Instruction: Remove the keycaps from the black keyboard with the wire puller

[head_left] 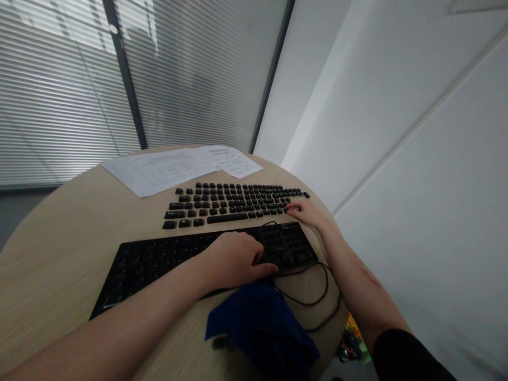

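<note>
A black keyboard base (pixel 151 264) with its keycaps off lies across the round table. My left hand (pixel 236 257) rests on it right of the middle, fingers curled down over it and the thumb by its near edge; the fingertips are hidden. Loose black keycaps (pixel 227 217) lie behind it in rows, laid out like a keyboard. At the right end of these rows is my right hand (pixel 304 211), its thumb and fingers pinched together at a small keycap (pixel 286 210). A crumpled dark blue cloth (pixel 262 328) lies just in front of my left hand.
Printed paper sheets (pixel 166 166) lie at the back of the table (pixel 59 238). A black cable (pixel 317 301) loops beside the keyboard's right end. A white wall (pixel 428 211) stands close on the right, and a window with blinds (pixel 190 79) behind.
</note>
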`<state>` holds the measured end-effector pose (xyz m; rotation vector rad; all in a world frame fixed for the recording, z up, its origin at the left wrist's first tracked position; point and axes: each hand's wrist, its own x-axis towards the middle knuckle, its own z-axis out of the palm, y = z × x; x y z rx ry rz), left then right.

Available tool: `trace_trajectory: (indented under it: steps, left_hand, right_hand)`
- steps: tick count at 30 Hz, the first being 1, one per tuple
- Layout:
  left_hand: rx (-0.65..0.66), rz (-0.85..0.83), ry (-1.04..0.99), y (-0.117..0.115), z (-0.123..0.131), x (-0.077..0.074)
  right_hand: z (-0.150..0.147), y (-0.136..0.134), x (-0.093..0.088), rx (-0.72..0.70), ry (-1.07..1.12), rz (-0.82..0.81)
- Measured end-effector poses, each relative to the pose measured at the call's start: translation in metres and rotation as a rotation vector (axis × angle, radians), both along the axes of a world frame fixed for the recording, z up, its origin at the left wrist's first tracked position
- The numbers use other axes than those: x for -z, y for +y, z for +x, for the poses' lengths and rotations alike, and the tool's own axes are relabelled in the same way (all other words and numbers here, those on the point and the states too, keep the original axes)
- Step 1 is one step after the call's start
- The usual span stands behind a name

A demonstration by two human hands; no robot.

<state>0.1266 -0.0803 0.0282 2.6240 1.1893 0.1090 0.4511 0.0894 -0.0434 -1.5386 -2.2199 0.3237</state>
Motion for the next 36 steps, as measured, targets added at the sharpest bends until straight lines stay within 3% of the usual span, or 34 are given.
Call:
trace_trajectory:
  steps: [13,36]
  left_hand:
    - [0.015,-0.036,-0.034,-0.0001,-0.0005,0.0017]
    - [0.023,-0.041,-0.01,-0.0004,-0.0005,0.0005]
  right_hand:
    - [0.002,-0.0007,0.0084,-0.001,0.081,0.07]
    - [-0.0039,-0.0067,0.0042,-0.05,0.125,0.048]
